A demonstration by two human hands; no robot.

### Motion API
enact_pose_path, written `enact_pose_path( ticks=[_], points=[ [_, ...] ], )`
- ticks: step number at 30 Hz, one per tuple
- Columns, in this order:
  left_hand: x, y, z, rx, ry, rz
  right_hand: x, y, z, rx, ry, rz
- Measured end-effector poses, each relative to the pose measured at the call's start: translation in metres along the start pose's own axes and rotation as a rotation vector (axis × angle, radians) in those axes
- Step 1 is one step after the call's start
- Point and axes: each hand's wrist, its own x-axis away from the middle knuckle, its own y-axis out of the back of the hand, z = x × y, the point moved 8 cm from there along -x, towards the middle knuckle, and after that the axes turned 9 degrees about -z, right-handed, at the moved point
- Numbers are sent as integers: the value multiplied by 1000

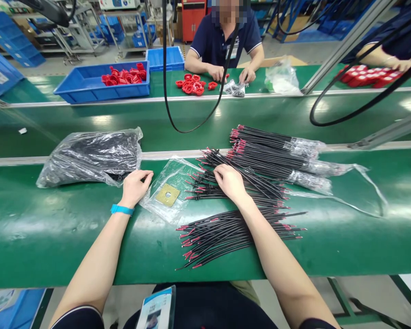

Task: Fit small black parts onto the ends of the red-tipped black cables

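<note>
My left hand (136, 185), a blue band at its wrist, is closed beside a clear plastic bag (176, 176) and the right end of a bag of black parts (92, 155). What its fingers hold, if anything, is too small to make out. A yellowish square plate with a central hole (163, 193) lies on the clear bag. My right hand (230, 182) rests on a pile of black cables (256, 180), its fingers bent at the cables; their grip is unclear. Nearer me lies a loose spread of black cables with red ends (219, 235).
Plastic-wrapped cable bundles (270, 155) lie at the right. Across the green bench (55, 228), a person handles small parts near red pieces (192, 85) and a blue bin (99, 91). Black cords (166, 68) hang overhead. Another person's hands are at far right.
</note>
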Motion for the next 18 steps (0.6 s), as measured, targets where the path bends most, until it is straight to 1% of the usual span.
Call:
enact_pose_path(
  ticks=[5,7,11,15,18],
  points=[
    [-1,0,0,1,-5,7,-2,-2,-10,-157,-94,65],
    [-1,-1,0,-3,-1,12,-2,-6,-13,-190,-99,102],
    [-1,-1,1,-9,5,20,-2,-12,-13,-188,-42,150],
    [-1,-1,0,-8,4,18,-2,-16,-7,-205,34,188],
    [-1,-1,0,-3,-1,9,-2,-18,-4,-180,64,183]
  ],
)
